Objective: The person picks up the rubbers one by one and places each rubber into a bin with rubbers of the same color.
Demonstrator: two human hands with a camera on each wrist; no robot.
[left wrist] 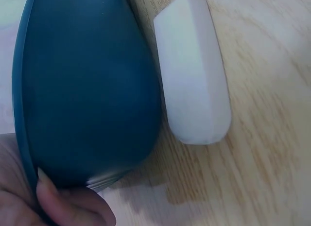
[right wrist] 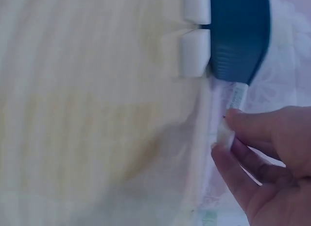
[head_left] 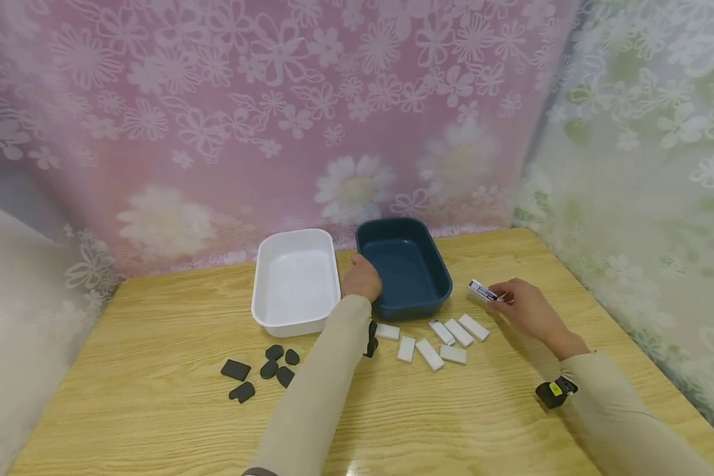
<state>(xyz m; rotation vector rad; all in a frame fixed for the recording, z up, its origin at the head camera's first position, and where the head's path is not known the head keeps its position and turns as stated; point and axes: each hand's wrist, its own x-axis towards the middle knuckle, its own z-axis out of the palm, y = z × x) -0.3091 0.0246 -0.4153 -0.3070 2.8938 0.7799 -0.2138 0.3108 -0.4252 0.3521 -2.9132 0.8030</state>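
Note:
My left hand [head_left: 363, 279] [left wrist: 73, 206] grips the left rim of the dark blue tub [head_left: 413, 309] [left wrist: 87, 90] [right wrist: 240, 36], thumb and fingers on either side of the wall. On the right, my right hand [head_left: 532, 314] [right wrist: 277, 148] pinches a small white block with printed lettering [head_left: 480, 289] [right wrist: 236, 95] between thumb and fingers, raised beside the tub's right side. Several white blocks [head_left: 430, 354] [right wrist: 195, 53] lie loose on the wood in front of the tub; one white block [left wrist: 194, 75] appears close beside it in the left wrist view.
A white tub [head_left: 297, 328] stands left of the blue one. Several black pieces [head_left: 235, 369] lie on the wooden table [head_left: 155, 344] in front of it, near my left forearm. Flowered cloth [head_left: 244, 132] hangs behind the table and along its right side.

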